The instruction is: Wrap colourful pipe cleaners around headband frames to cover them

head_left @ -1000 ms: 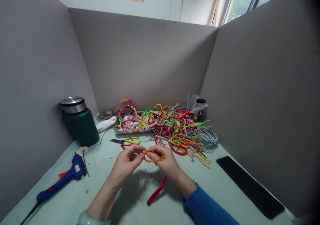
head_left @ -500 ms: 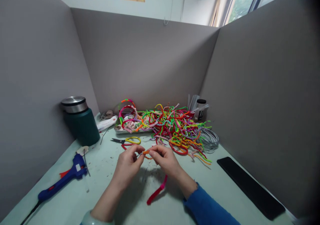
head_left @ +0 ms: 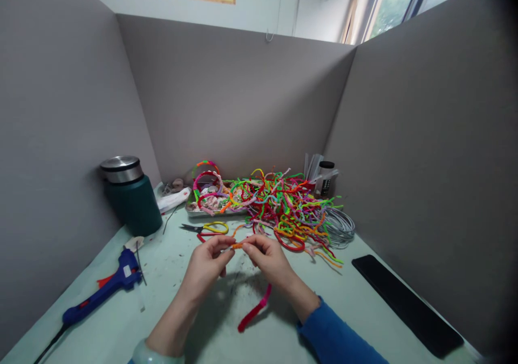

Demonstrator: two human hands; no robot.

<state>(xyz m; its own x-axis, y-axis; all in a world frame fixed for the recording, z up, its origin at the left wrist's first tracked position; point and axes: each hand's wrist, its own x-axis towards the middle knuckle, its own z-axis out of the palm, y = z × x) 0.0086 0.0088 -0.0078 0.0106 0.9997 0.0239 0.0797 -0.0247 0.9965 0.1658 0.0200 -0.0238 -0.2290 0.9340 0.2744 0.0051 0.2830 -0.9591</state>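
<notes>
Just in front of the tangled pile of coloured pipe cleaners (head_left: 283, 202), a short orange pipe cleaner (head_left: 237, 245) is held crosswise, the left hand (head_left: 206, 261) pinching one end and the right hand (head_left: 269, 257) pinching the other, both equally near.

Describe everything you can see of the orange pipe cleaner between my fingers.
The orange pipe cleaner is a fuzzy, chenille-looking strand; only a short stretch shows. It lies roughly level above the pale green table, pinched at one end by the fingertips of the left hand and at the other by those of the right hand. The rest is hidden by fingers, so its full length and shape cannot be told.
</notes>
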